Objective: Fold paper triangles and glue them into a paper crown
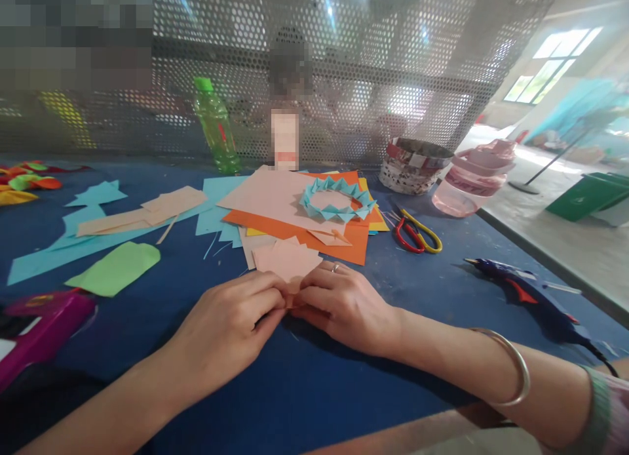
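My left hand (240, 309) and my right hand (344, 304) meet at the middle of the blue table, fingertips pinched together. Between them is a small piece of orange-pink paper (293, 300), mostly hidden by the fingers. Just beyond the fingertips lie pale pink paper pieces (285, 257). Behind these, a stack holds a large pink sheet (265, 196) and orange paper (356, 248). A ring of folded blue paper points (338, 198) rests on the stack. Scissors (417, 232) with red and yellow handles lie to the right of it.
A glue gun (528, 294) lies at right, and a magenta tool (46, 324) at left. Green paper (118, 268) and blue strips (73, 248) spread leftward. A green bottle (216, 127), a paper-woven basket (415, 166) and a pink water bottle (474, 179) stand near the perforated metal screen (344, 68).
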Tool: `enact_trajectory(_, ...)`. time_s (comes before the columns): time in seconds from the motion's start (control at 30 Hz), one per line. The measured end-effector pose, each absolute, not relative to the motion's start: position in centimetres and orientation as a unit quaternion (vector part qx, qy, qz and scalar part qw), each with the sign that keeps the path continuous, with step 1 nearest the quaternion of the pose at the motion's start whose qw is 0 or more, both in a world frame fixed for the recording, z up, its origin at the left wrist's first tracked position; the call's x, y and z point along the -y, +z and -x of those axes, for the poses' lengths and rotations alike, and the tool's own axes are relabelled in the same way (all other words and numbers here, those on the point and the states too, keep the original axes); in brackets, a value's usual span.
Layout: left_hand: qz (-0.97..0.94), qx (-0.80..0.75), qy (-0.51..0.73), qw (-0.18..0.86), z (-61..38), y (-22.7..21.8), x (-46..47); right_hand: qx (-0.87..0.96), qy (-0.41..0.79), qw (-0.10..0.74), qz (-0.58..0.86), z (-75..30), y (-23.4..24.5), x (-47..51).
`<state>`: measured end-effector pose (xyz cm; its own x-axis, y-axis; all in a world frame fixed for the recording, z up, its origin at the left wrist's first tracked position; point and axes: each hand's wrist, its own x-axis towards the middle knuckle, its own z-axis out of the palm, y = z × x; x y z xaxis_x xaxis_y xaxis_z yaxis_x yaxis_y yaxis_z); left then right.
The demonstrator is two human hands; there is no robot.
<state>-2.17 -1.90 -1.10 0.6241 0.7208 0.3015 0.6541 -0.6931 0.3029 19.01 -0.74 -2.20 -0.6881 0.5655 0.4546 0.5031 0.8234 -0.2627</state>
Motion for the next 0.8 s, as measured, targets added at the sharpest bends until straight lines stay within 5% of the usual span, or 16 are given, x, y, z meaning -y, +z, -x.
enact_trajectory(0.4,-0.911,-0.344,0.133,0.184,4.2,1.4,0.8,0.874,0.196,0.296,0.332,-18.8,-2.4,0.7)
enact_trajectory(0.8,-0.923,-0.329,0.12,0.163,4.8,1.7,0.4,0.846,0.219,0.272,0.403,-17.8,-2.0,0.9)
